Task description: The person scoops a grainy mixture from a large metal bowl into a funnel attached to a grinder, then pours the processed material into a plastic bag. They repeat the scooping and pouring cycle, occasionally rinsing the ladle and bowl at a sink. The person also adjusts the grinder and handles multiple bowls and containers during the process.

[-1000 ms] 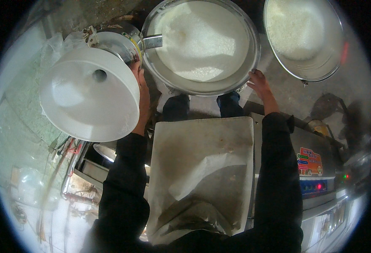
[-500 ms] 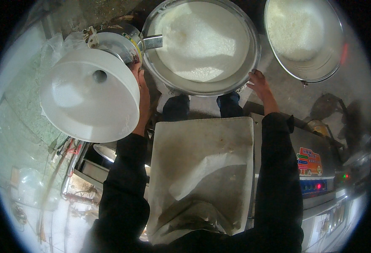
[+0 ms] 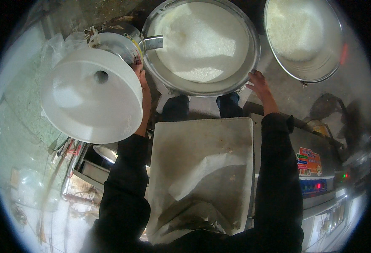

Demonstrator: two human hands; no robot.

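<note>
A wide white funnel-shaped hopper [image 3: 88,105] with a round hole sits on a metal machine [image 3: 122,44] at the left. From the machine a square metal spout [image 3: 153,42] reaches over the rim of a large metal basin [image 3: 202,87]. White, foamy-looking contents [image 3: 202,42] fill much of the basin. My left hand [image 3: 144,82] is beside the machine's lower side, partly behind the hopper; its fingertips touch the metal there, and most of its fingers are hidden. My right hand [image 3: 259,84] holds the basin's near right rim, fingers bent over the edge.
A metal bucket [image 3: 320,71] with white contents stands at the far right. Nearer on the right is a metal appliance [image 3: 278,139] with a colourful sticker and a lit red light. My apron [image 3: 206,168] hangs below, and clear plastic sheeting [image 3: 21,126] lies on the left.
The white hopper has shifted slightly to the right. My right hand and the basin look the same.
</note>
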